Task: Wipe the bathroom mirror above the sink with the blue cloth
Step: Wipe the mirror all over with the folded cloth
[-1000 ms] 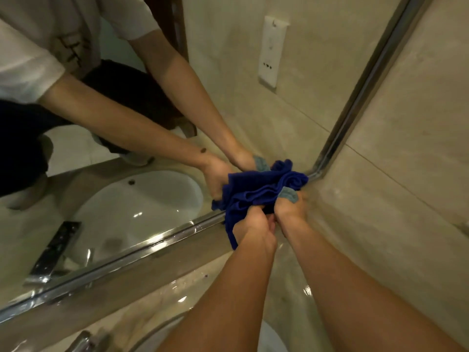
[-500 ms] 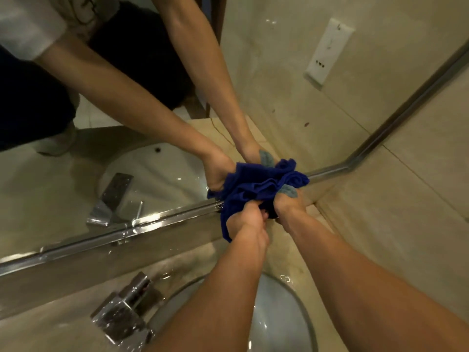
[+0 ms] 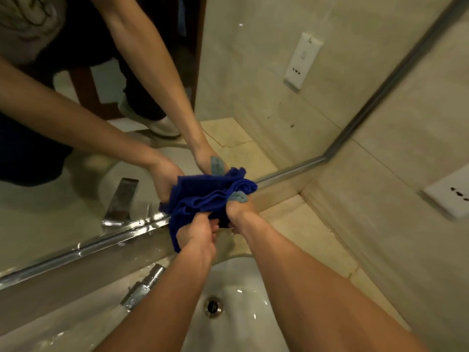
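Since a second ago my view has dropped: the white sink (image 3: pixel 243 288) with its drain (image 3: pixel 213 306) now fills the lower middle, the chrome tap (image 3: pixel 143 288) has come in just left of the basin, and the wall socket (image 3: pixel 449 193) shows at the right edge. My hands have kept their hold on the cloth all the while.

My left hand (image 3: pixel 198 233) has its fingers curled tight round the lower folds of the blue cloth (image 3: pixel 203 199), gripping a bunch of it above the sink's back rim. My right hand (image 3: pixel 237 212), just beside the left and touching it, has its fingers closed on the cloth's right part, where a paler blue-grey patch (image 3: pixel 238 196) sticks out by my knuckles. The cloth is crumpled between both hands. It lies against the bottom edge of the mirror (image 3: pixel 228 72), across the chrome frame strip (image 3: pixel 83 247), above and behind the sink and near the mirror's lower right corner. One loose end hangs down left of my left wrist.

In the mirror I see both arms, the cloth, the tap and the basin reflected.
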Demonstrator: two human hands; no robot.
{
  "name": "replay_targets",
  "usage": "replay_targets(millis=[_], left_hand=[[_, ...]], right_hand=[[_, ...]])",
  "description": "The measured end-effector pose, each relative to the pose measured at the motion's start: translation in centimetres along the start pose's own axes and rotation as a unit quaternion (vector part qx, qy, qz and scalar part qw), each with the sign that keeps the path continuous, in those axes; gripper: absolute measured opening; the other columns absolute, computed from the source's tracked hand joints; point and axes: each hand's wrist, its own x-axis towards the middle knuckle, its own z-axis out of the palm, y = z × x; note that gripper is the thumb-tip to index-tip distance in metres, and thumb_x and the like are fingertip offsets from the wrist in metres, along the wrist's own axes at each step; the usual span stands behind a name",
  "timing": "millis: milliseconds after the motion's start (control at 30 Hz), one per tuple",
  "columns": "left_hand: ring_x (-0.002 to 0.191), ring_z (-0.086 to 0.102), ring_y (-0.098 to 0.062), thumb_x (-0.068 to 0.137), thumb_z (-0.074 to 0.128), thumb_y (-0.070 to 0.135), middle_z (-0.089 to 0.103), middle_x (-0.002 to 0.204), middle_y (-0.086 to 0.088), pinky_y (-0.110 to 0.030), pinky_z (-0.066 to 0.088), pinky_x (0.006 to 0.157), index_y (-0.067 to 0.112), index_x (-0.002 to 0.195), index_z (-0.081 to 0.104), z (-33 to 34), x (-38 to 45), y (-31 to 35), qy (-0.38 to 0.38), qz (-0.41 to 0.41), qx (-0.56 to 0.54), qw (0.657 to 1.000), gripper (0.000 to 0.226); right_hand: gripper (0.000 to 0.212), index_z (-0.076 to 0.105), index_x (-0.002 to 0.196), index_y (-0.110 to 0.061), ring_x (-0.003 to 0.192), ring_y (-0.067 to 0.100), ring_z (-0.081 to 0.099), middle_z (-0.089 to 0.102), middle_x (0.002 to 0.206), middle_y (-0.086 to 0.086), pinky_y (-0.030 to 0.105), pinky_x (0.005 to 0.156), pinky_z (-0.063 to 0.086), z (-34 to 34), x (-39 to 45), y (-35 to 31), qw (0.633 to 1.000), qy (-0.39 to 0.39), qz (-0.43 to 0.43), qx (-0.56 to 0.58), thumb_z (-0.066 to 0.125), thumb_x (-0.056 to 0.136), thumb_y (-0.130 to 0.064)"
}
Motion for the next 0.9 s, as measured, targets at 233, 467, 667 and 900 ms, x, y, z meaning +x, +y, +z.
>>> replay_targets(millis=[233,467,667,900], left_hand=[[0.033,0.053,-0.006,0.088,0.063,0.015,0.062,0.065,-0.009,-0.014,0.041,0.035,0.003,0.096,0.063,3.6,0.3,-1.1,-0.002,-0.014,-0.008,1.0,0.014],[0.033,0.051,-0.006,0.087,0.062,0.015,0.064,0.065,-0.008,-0.013,0.038,0.034,0.006,0.092,0.064,11.0,0.6,-3.8,-0.035,-0.033,-0.006,0.999,0.011],[0.034,0.051,-0.008,0.082,0.069,0.02,0.073,0.09,-0.013,-0.013,0.037,0.034,0.004,0.109,0.068,14.2,0.9,-5.0,-0.033,-0.019,0.007,0.999,0.031],[0.031,0.051,-0.004,0.091,0.062,0.021,0.067,0.068,-0.006,-0.013,0.034,0.032,0.004,0.083,0.065,11.8,0.8,-5.1,-0.091,-0.037,0.051,0.994,0.02]], right_hand=[[0.011,0.058,0.077,-0.016,0.094,0.031,0.065,0.067,0.099,0.015,0.043,0.084,0.056,-1.4,3.5,0.6,0.999,0.006,-0.04,0.016,0.054,0.086,-0.013],[0.02,0.046,0.067,-0.023,0.1,0.038,0.066,0.067,0.109,0.021,0.052,0.09,0.054,-6.4,10.4,1.4,0.998,0.043,-0.019,0.035,0.05,0.087,-0.023],[0.04,0.05,0.114,-0.011,0.098,0.033,0.065,0.064,0.115,0.013,0.046,0.079,0.058,-8.1,14.6,2.0,0.996,0.006,0.046,0.078,0.049,0.079,-0.029],[0.04,0.06,0.095,-0.014,0.092,0.031,0.067,0.07,0.103,0.013,0.045,0.086,0.057,-8.0,14.2,3.0,0.999,0.048,-0.005,0.006,0.038,0.071,-0.037]])
